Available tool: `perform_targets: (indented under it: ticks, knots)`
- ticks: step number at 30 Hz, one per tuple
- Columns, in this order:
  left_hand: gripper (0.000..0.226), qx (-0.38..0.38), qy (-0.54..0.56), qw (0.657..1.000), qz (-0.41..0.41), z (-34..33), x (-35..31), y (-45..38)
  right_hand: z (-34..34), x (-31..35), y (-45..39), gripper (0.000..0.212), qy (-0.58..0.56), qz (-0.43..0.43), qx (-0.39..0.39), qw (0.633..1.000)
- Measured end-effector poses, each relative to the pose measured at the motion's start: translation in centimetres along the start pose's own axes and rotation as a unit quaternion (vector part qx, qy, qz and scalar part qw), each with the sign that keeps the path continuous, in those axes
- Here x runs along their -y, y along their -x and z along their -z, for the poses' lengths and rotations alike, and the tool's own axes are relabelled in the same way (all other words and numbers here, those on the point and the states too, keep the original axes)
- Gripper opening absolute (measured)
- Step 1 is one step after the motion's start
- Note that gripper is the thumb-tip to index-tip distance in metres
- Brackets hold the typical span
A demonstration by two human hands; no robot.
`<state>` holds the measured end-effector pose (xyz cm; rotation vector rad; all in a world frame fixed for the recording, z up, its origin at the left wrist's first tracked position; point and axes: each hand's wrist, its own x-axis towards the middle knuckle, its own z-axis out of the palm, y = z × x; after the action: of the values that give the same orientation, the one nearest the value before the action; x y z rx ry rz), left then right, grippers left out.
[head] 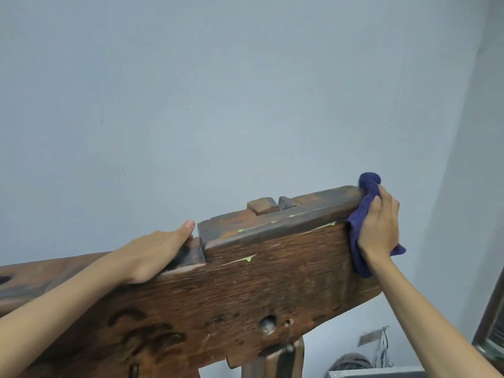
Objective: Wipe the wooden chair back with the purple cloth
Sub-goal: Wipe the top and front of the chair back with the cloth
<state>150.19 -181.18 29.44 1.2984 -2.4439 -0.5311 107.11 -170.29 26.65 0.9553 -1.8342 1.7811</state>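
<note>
The wooden chair back [245, 285] is a thick, dark brown slab that runs across the lower half of the view, with a raised rail along its top edge. The purple cloth [362, 227] is wrapped over the slab's right end. My right hand [379, 227] presses the cloth against that end, fingers curled over the fabric. My left hand [155, 252] rests on the top edge left of the raised rail, its fingers curved over the far side and its thumb lying forward along the wood.
A plain pale blue wall [218, 105] fills the background close behind the chair. A wooden post [272, 361] supports the slab from below. Coiled cables and clutter [362, 353] lie on the floor at lower right, beside a dark frame [491, 323].
</note>
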Motion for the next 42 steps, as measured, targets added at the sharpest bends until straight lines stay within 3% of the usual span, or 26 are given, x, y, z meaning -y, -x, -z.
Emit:
perform_targets:
  ticks: [3, 6, 10, 13, 18, 25, 31, 38, 42]
  knots:
    - [0.103, 0.005, 0.013, 1.0, -0.008, -0.1, 0.2, -0.3, -0.2, 1.0, -0.6, 0.051, 0.003, 0.086, 0.01, 0.996]
    - [0.101, 0.01, 0.032, 0.999, -0.021, -0.2, 0.3, -0.5, -1.0, 3.9, 1.5, 0.045, 0.057, 0.228, 0.014, 0.972]
    - [0.098, 0.021, 0.033, 0.999, -0.023, -0.1, 0.3, -0.4, -3.3, 7.7, 6.0, 0.042, 0.069, 0.331, 0.023, 0.941]
    - [0.095, 0.016, 0.063, 0.998, 0.001, 0.2, 0.1, -0.3, -4.6, 9.8, 8.8, 0.04, 0.019, 0.361, 0.051, 0.931]
    - [0.108, -0.017, 0.092, 0.995, 0.023, 0.2, -0.6, -0.4, -6.4, 13.4, 13.9, 0.04, -0.033, 0.373, 0.125, 0.919]
    - [0.105, -0.01, 0.168, 0.985, 0.029, 0.3, -0.3, -0.8, -8.6, 17.3, 20.3, 0.037, -0.033, 0.4, 0.108, 0.91]
    - [0.095, 0.017, 0.27, 0.963, -0.004, 0.8, 0.4, 0.3, -9.1, 15.6, 23.5, 0.045, -0.012, 0.508, 0.103, 0.855]
    - [0.087, 0.003, 0.079, 0.997, 0.018, 0.8, -1.0, 1.6, -7.6, 8.3, 23.6, 0.06, 0.011, 0.557, 0.213, 0.803]
    - [0.074, -0.119, -0.075, 0.988, -0.061, 0.2, -2.0, 4.1, -3.7, 2.2, 24.8, 0.065, -0.003, 0.388, 0.378, 0.841]
